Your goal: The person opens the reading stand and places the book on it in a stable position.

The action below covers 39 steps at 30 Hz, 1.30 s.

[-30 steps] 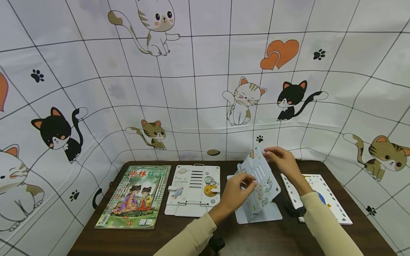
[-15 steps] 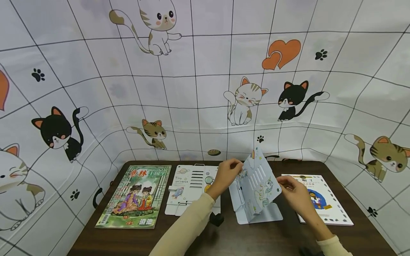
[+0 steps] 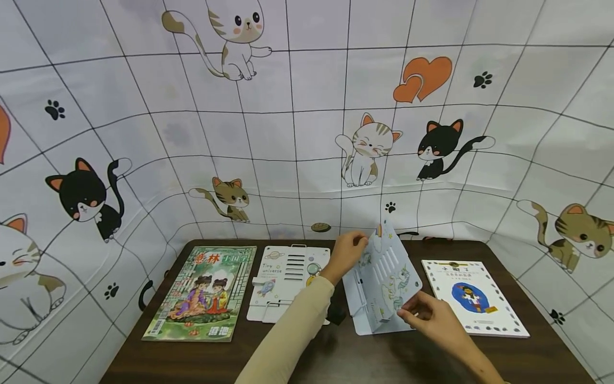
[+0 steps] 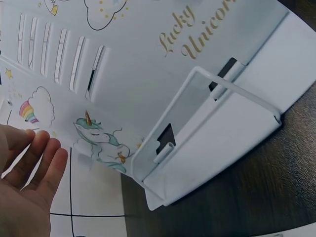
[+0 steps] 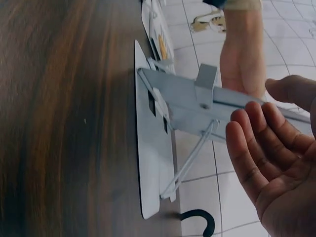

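A white metal book stand point(image 3: 379, 277) stands tilted up on its flat base, printed with unicorns and the gold words "Lucky Unicorn". A wire loop point(image 4: 173, 108) sits at its lower edge; a side clip point(image 5: 206, 81) and a rear wire prop point(image 5: 192, 158) show from the right wrist. My left hand point(image 3: 346, 256) is raised at the panel's upper left edge, fingers loosely bent. Near the lower right edge, my right hand point(image 3: 434, 317) has its palm turned up, with thumb and fingers apart. Nothing shows between the fingers of either hand.
A second stand point(image 3: 264, 272), marked "Tiny universe", lies flat to the left, partly behind my left arm. Beyond it is a green magazine point(image 3: 201, 293). A white book point(image 3: 479, 298) lies to the right on the dark table point(image 3: 345, 352). A cat-print curtain point(image 3: 307, 133) surrounds the table.
Over the second, the left hand went from the front of the stand to its upper left edge. The right hand came down from the top edge to the lower right corner.
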Available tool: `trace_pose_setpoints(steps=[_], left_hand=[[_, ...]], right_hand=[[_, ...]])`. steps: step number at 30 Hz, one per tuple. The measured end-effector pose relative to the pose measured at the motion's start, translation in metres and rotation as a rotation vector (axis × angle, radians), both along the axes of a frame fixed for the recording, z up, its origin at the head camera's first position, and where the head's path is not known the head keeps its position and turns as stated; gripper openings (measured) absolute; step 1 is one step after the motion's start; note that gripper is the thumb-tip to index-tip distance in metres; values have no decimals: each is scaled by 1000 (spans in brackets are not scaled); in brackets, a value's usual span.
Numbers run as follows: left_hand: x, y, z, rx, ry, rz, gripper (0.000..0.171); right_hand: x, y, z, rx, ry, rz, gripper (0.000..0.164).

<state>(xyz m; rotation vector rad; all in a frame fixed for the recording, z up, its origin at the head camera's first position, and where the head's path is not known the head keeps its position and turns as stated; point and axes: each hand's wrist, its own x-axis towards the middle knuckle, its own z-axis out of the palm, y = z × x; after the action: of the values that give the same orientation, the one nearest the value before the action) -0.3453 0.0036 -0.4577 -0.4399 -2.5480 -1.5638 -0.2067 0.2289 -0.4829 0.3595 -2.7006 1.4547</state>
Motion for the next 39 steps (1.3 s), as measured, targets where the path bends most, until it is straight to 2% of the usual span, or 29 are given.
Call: trace_pose_setpoints(steps=[4,9,14,21,26,32,39], left_hand=[[-2,6,-1,-24,9,-22,28],[-4,13,-4,-64,-14,-72,35],[-4,17,-2,-117,-23,-80,42],[-6,21,-2,-173,-73,-102,52],[-9,20,-2,-172,-49,-87,49],[-14,11,-4,-113,-8,-39,42],[-15,1,-8,-60,2,24,37]], right_hand=[[3,-4,3,-6,-26,-22,19],[4,-7,4,-25,-49,-49,22],[2,-8,4,-34,-30,-43,21],[2,-9,3,-39,12,-23,17],[3,-8,6,-11,38,-53,16],[3,-4,10,5,55,-118,16],[-8,10,7,-8,113,-215,15]])
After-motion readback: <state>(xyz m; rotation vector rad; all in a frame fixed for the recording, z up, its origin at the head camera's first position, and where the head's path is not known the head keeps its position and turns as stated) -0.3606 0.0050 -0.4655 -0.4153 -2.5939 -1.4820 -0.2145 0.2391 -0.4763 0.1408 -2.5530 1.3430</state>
